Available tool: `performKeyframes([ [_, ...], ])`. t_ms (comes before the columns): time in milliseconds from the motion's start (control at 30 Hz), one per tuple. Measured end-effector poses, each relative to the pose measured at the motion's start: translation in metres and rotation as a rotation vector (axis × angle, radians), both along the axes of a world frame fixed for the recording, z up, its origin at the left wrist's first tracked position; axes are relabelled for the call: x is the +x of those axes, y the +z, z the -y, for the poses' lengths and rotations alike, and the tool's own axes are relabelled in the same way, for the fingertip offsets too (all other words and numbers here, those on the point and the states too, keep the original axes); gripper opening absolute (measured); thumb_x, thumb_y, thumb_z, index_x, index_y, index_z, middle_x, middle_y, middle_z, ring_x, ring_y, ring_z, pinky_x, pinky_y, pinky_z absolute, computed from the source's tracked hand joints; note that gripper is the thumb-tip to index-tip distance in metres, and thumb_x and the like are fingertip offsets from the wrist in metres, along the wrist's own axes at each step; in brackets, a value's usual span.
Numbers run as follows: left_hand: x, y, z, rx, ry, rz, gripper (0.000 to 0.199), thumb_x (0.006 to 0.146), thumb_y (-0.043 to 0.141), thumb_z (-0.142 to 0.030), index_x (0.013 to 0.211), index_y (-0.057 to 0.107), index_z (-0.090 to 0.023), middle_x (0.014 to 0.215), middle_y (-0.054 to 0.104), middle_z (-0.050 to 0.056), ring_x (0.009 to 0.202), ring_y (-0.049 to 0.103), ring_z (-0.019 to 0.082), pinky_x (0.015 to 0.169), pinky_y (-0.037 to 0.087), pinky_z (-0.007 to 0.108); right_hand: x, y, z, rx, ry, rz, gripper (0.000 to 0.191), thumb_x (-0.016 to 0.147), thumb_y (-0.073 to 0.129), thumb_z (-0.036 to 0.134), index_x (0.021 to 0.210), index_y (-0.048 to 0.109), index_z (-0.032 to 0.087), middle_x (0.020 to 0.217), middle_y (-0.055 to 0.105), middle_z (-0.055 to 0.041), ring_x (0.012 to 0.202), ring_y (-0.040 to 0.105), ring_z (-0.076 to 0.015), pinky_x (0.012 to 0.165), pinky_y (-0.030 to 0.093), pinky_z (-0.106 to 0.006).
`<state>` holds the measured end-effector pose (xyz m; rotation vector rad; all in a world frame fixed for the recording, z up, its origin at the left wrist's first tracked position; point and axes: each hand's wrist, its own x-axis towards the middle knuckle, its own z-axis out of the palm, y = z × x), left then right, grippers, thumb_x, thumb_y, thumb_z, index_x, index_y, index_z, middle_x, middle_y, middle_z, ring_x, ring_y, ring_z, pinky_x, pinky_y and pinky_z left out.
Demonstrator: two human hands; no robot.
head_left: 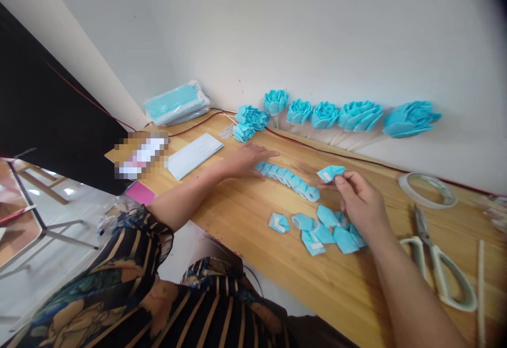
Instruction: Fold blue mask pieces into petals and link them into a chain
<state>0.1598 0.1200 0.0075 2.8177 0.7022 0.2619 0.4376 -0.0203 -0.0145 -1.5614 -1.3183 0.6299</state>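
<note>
Head view: right hand (358, 192) pinches a folded blue piece (331, 173), thumb and fingers clamped on it, held above the wooden tabletop (237, 213) near the right end of a row of overlapping folded pieces (291, 181). Left hand (249, 159) lies at the row's left end; cannot tell whether it grips. Loose folded pieces (324, 236) lie on the near side of the row. Scissors (430, 242) rest to the right, beside a tape roll (404, 181); blue flowers (325, 114) stand along the wall.
</note>
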Motion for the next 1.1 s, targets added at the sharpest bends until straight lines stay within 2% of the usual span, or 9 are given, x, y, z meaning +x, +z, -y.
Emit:
performKeyframes([
  [67, 0.001, -0.003, -0.001, 0.022, 0.012, 0.022, 0.066, 0.084, 0.070, -0.030, 0.143, 0.044, -0.019, 0.136, 0.059, 0.013, 0.126, 0.054, 0.026, 0.108, 0.036, 0.039, 0.002, -0.002, -0.001, -0.011, -0.031, -0.075, 0.027, 0.087, 0.060, 0.052, 0.088, 0.061, 0.025, 0.081, 0.074, -0.0011, 0.046, 0.051, -0.0117, 0.039, 0.035, -0.026],
  [167, 0.001, -0.007, -0.004, 0.028, 0.013, 0.063, 0.063, 0.085, 0.068, -0.029, 0.143, 0.046, -0.019, 0.136, 0.059, 0.014, 0.126, 0.055, 0.027, 0.106, 0.038, 0.041, 0.004, -0.004, -0.003, 0.058, -0.115, -0.137, 0.025, 0.083, 0.067, 0.049, 0.087, 0.065, 0.024, 0.078, 0.072, -0.0024, 0.068, 0.063, -0.0158, 0.046, 0.041, -0.023],
  [300, 0.009, -0.002, 0.004, -0.016, 0.001, 0.273, 0.063, 0.083, 0.072, -0.037, 0.138, 0.052, -0.017, 0.139, 0.056, 0.017, 0.129, 0.052, 0.030, 0.107, 0.039, 0.045, 0.001, -0.001, -0.001, 0.095, -0.142, -0.158, 0.021, 0.081, 0.071, 0.043, 0.082, 0.068, 0.022, 0.070, 0.067, -0.0004, 0.064, 0.060, -0.0137, 0.049, 0.043, -0.023],
  [433, 0.028, 0.013, 0.030, -0.261, -0.042, 0.514, 0.046, 0.089, 0.063, -0.042, 0.126, 0.062, -0.015, 0.126, 0.066, 0.014, 0.113, 0.061, 0.022, 0.097, 0.047, 0.035, -0.004, 0.004, 0.002, 0.087, -0.107, -0.124, 0.019, 0.081, 0.070, 0.041, 0.079, 0.069, 0.022, 0.065, 0.064, 0.0015, 0.056, 0.053, -0.0112, 0.051, 0.042, -0.025],
  [567, 0.054, 0.022, 0.049, -0.460, -0.038, 0.443, 0.035, 0.089, 0.062, -0.038, 0.116, 0.070, -0.017, 0.110, 0.072, 0.008, 0.091, 0.064, 0.015, 0.080, 0.048, 0.026, -0.007, 0.009, 0.003, 0.101, -0.063, -0.089, 0.019, 0.082, 0.070, 0.041, 0.076, 0.069, 0.022, 0.064, 0.063, 0.0018, 0.057, 0.053, -0.0115, 0.055, 0.042, -0.026],
  [667, 0.071, 0.020, 0.053, -0.647, 0.030, 0.397, 0.032, 0.086, 0.064, -0.037, 0.108, 0.073, -0.016, 0.097, 0.074, 0.004, 0.079, 0.061, 0.012, 0.070, 0.043, 0.022, -0.007, 0.010, 0.004, 0.109, -0.045, -0.087, 0.020, 0.082, 0.070, 0.041, 0.075, 0.069, 0.022, 0.064, 0.063, 0.0015, 0.058, 0.054, -0.0119, 0.056, 0.042, -0.026],
  [833, 0.087, 0.016, 0.058, -1.028, 0.183, 0.502, 0.029, 0.076, 0.070, -0.038, 0.085, 0.071, -0.011, 0.068, 0.065, -0.001, 0.058, 0.049, 0.006, 0.056, 0.036, 0.019, -0.006, 0.009, 0.005, 0.106, -0.018, -0.090, 0.024, 0.082, 0.069, 0.044, 0.075, 0.068, 0.021, 0.063, 0.063, 0.0013, 0.057, 0.053, -0.0118, 0.055, 0.043, -0.026],
  [1000, 0.087, 0.010, 0.062, -1.130, 0.227, 0.564, 0.027, 0.072, 0.071, -0.038, 0.074, 0.063, -0.013, 0.059, 0.059, -0.003, 0.050, 0.044, 0.004, 0.049, 0.034, 0.019, -0.008, 0.008, 0.005, 0.052, 0.007, -0.131, 0.026, 0.080, 0.071, 0.046, 0.074, 0.068, 0.021, 0.062, 0.063, 0.0009, 0.055, 0.052, -0.0112, 0.052, 0.042, -0.025],
  [1100, 0.085, 0.005, 0.061, -1.193, 0.239, 0.622, 0.027, 0.070, 0.072, -0.037, 0.069, 0.059, -0.013, 0.056, 0.057, -0.004, 0.047, 0.045, 0.005, 0.046, 0.033, 0.019, -0.011, 0.009, 0.005, -0.031, 0.073, -0.223, 0.028, 0.077, 0.073, 0.049, 0.076, 0.069, 0.021, 0.064, 0.065, -0.0005, 0.052, 0.052, -0.0115, 0.049, 0.042, -0.025],
])
